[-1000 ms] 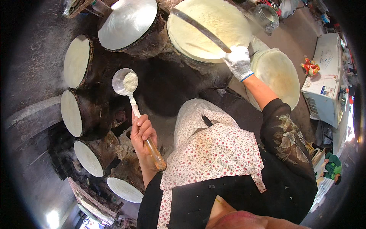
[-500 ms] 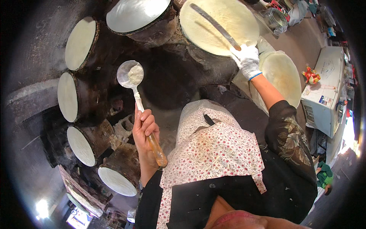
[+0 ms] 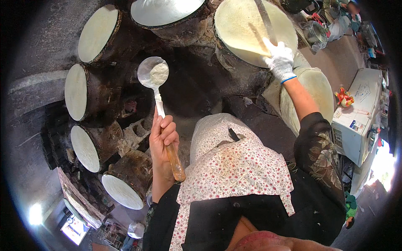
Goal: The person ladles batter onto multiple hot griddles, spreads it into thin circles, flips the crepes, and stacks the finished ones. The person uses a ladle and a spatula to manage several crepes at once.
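My bare left hand (image 3: 164,136) is wrapped round the wooden handle of a metal ladle (image 3: 144,72), held up in front of my apron. Pale batter (image 3: 159,74) lies in the ladle's bowl and is smeared down its neck. A white knit glove covers my right hand (image 3: 281,62), closed on one end of a long, thin, flat spatula (image 3: 264,16). The blade reaches away over a round griddle covered by a pale, thin pancake (image 3: 238,31) and casts a shadow on it. Whether the blade touches the pancake I cannot tell.
Several more round griddles (image 3: 76,93) on sooty stands curve round my left and front. A stack of pale round sheets (image 3: 316,90) lies right of my gloved hand. Farther right stands a white chest freezer (image 3: 360,108) with a red and yellow ornament (image 3: 344,98) on it.
The spatula has swung from slanting far left to pointing more straight away from me. The view has shifted slightly; my left hand still holds the ladle upright.
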Demonstrator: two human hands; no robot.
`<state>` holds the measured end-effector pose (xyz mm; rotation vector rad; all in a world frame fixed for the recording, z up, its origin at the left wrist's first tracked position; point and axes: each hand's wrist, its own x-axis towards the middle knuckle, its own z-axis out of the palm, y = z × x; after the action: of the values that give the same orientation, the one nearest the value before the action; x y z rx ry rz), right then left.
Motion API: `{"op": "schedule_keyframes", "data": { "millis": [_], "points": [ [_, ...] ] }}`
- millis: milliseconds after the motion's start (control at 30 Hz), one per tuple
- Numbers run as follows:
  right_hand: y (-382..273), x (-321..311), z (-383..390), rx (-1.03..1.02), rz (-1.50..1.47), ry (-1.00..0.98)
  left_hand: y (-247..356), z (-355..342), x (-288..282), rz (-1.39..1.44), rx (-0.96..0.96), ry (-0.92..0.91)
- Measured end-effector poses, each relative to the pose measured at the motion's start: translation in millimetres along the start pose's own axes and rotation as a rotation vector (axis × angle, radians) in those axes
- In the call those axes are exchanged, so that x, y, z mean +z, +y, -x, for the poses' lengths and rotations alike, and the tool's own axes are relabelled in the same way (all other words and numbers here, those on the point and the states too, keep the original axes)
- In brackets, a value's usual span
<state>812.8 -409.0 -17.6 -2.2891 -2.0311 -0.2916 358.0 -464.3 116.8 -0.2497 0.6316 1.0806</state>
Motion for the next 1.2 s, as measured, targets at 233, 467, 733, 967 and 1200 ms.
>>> {"op": "schedule_keyframes", "data": {
  "millis": [233,467,733,967,1200],
  "points": [
    [-17,27,26,0.029,-0.135,0.085,8,-13,3,0.012,-0.063,0.040],
    [61,-44,-25,0.170,-0.478,0.382,12,-19,0,-0.037,-0.055,0.026],
    [245,-143,102,1.085,-1.188,0.411,11,-35,-8,0.011,-0.183,-0.072],
    [253,-42,346,1.585,-1.411,0.487,-1,-32,-2,0.009,-0.196,-0.123],
    [263,73,465,2.050,-1.236,0.394,-97,9,-4,0.075,-0.194,-0.117]
  ]
}}
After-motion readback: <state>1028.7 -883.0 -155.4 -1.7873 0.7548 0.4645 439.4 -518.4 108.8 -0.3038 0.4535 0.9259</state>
